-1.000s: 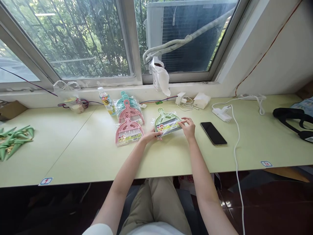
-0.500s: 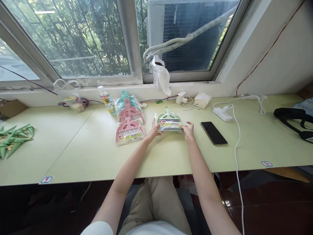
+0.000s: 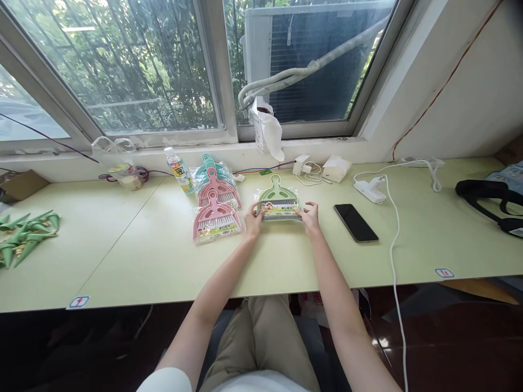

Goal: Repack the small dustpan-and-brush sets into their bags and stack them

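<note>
Between my two hands is a green dustpan and brush set (image 3: 278, 197) in clear wrapping, its handle pointing toward the window. My left hand (image 3: 254, 219) grips its lower left corner, thumb on top. My right hand (image 3: 309, 216) holds the opposite corner the same way. Just to the left lie pink dustpan sets (image 3: 216, 220) in wrapping, overlapping in a row. Behind them several teal sets (image 3: 207, 166) are partly covered.
A drink bottle (image 3: 178, 170) and a plastic bag (image 3: 122, 166) stand near the sill. To the right are a black phone (image 3: 356, 222), a white power strip (image 3: 370, 190) with a trailing cable, and a black strap (image 3: 486, 196). Green cone-shaped pieces (image 3: 28, 234) lie far left.
The green set has turned from a slanted view to show its face more fully, with both hands still on its corners. The camera view has shifted slightly.
</note>
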`<move>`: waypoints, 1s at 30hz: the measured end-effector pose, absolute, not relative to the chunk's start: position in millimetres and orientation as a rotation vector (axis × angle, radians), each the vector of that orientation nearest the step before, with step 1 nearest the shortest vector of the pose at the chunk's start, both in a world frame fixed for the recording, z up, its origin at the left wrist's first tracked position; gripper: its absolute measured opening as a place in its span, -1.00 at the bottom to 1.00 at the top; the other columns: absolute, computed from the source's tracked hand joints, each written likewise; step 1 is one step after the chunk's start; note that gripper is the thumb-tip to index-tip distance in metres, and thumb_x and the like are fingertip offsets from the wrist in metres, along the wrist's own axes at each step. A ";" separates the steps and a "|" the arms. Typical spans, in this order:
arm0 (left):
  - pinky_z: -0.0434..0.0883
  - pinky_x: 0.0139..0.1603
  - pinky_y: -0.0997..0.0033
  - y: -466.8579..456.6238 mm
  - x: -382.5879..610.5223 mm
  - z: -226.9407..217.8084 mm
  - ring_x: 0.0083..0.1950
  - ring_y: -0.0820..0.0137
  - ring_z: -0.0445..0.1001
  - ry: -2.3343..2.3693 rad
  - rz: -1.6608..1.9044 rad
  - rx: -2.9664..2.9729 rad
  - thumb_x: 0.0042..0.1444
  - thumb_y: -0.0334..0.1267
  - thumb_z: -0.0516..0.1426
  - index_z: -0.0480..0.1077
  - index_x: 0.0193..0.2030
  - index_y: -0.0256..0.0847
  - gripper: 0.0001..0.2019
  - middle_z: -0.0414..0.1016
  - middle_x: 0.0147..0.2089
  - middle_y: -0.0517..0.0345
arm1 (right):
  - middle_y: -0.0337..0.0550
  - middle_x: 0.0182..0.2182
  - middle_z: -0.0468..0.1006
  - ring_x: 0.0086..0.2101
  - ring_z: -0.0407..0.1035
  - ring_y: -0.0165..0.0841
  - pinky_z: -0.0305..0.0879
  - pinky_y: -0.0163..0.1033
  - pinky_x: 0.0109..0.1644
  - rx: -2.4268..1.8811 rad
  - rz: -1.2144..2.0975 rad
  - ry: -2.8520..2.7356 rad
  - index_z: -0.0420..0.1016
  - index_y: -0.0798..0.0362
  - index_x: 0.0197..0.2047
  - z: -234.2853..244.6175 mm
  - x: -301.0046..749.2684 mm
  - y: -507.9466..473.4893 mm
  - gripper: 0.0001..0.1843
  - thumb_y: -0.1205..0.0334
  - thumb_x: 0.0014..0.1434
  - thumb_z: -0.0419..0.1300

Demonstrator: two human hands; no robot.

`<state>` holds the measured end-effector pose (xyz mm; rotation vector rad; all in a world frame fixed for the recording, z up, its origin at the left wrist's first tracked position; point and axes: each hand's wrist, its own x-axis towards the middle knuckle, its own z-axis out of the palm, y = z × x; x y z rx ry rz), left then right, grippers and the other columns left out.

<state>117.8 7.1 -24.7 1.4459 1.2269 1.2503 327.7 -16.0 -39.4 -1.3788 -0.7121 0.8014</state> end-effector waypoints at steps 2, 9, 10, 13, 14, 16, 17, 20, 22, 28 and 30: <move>0.32 -0.29 0.48 9.8 122.1 -25.9 -0.37 0.42 0.40 1.292 1.210 1.507 0.11 -0.17 0.15 0.14 0.24 -0.05 -0.46 0.38 -0.45 0.30 | -0.31 -0.42 0.48 -0.40 0.44 -0.33 0.35 -0.21 -0.27 -1.435 0.738 -0.737 0.10 -0.08 -0.13 -44.4 331.2 -12.6 -0.34 0.03 -0.28 0.33; 0.23 0.15 0.07 30.5 162.8 -28.0 0.17 0.14 0.29 1.673 1.218 1.873 0.11 -0.43 0.08 0.15 0.19 -0.19 -0.52 0.35 0.05 -0.16 | -0.28 -0.44 0.49 -0.41 0.40 -0.31 0.28 -0.19 -0.17 -1.686 0.490 -0.822 0.14 -0.06 -0.18 -58.1 350.6 4.4 -0.49 0.12 -0.21 0.25; 0.16 0.22 0.04 32.0 168.7 -28.8 0.28 0.13 0.18 1.660 1.240 2.005 0.11 -0.48 0.05 0.17 0.19 -0.19 -0.52 0.24 0.18 -0.21 | -0.26 -0.43 0.50 -0.40 0.40 -0.31 0.28 -0.19 -0.16 -1.703 0.461 -0.838 0.14 -0.06 -0.18 -59.0 354.6 7.2 -0.50 0.13 -0.20 0.24; 0.10 0.30 0.06 33.9 182.4 -34.5 0.35 0.19 0.08 1.205 1.060 2.518 0.14 -0.54 -0.06 0.24 0.15 -0.17 -0.56 0.12 0.29 -0.15 | -0.22 -0.39 0.51 -0.37 0.41 -0.28 0.28 -0.17 -0.15 -1.727 0.412 -0.887 0.16 -0.04 -0.15 -59.9 367.3 16.5 -0.51 0.15 -0.17 0.23; 0.13 0.29 0.10 34.3 185.8 -37.5 0.32 0.22 0.14 1.017 0.953 2.631 0.15 -0.52 -0.06 0.28 0.11 -0.18 -0.59 0.19 0.25 -0.12 | -0.20 -0.39 0.52 -0.36 0.41 -0.27 0.28 -0.17 -0.14 -1.735 0.405 -0.912 0.16 -0.03 -0.13 -59.5 371.0 19.9 -0.52 0.16 -0.15 0.22; 0.19 0.27 0.14 36.4 191.2 -44.1 0.24 0.24 0.25 0.835 0.816 2.709 0.18 -0.43 -0.01 0.32 0.07 -0.19 -0.67 0.30 0.16 -0.08 | -0.16 -0.37 0.53 -0.34 0.42 -0.25 0.28 -0.16 -0.14 -1.767 0.397 -0.983 0.18 -0.01 -0.09 -57.6 376.1 26.6 -0.53 0.16 -0.10 0.20; 0.20 0.27 0.14 38.3 193.2 -47.2 0.22 0.23 0.27 0.844 0.807 2.699 0.17 -0.38 0.02 0.32 0.07 -0.21 -0.68 0.33 0.14 -0.07 | -0.13 -0.35 0.54 -0.33 0.42 -0.23 0.28 -0.14 -0.14 -1.793 0.391 -1.021 0.19 0.00 -0.07 -55.9 376.8 29.3 -0.54 0.16 -0.06 0.19; 0.15 0.31 0.13 47.4 196.8 -53.1 0.25 0.20 0.23 0.944 0.837 2.635 0.17 -0.30 0.05 0.28 0.14 -0.25 -0.62 0.28 0.20 -0.10 | 0.00 -0.26 0.55 -0.20 0.41 -0.13 0.27 -0.04 -0.08 -1.873 0.237 -1.140 0.20 0.05 0.02 -47.9 370.1 31.7 -0.54 0.12 0.05 0.13; 0.13 0.32 0.12 54.3 198.1 -53.8 0.26 0.19 0.23 0.983 0.836 2.614 0.17 -0.28 0.04 0.29 0.15 -0.25 -0.61 0.28 0.21 -0.10 | 0.12 -0.09 0.49 -0.02 0.32 -0.06 0.21 0.04 0.03 -1.852 -0.017 -1.235 0.19 0.07 0.10 -41.0 359.5 27.9 -0.50 0.09 0.11 0.10; 0.17 0.28 0.13 65.8 203.5 -50.3 0.21 0.23 0.26 1.006 0.855 2.575 0.19 -0.35 -0.03 0.34 0.09 -0.24 -0.65 0.33 0.16 -0.09 | 0.09 -0.05 0.45 0.02 0.26 -0.14 0.17 -0.03 0.14 -1.610 -0.170 -1.720 0.36 0.06 0.02 -36.6 330.0 20.8 -0.65 0.17 0.28 -0.10; 0.16 0.28 0.11 67.4 204.9 -50.4 0.20 0.24 0.28 1.012 0.841 2.569 0.20 -0.37 -0.07 0.35 0.07 -0.23 -0.66 0.34 0.14 -0.08 | 0.08 -0.08 0.46 -0.01 0.28 -0.15 0.20 -0.04 0.14 -1.627 -0.095 -1.786 0.41 0.08 -0.04 -43.7 330.1 26.6 -0.65 0.24 0.28 -0.13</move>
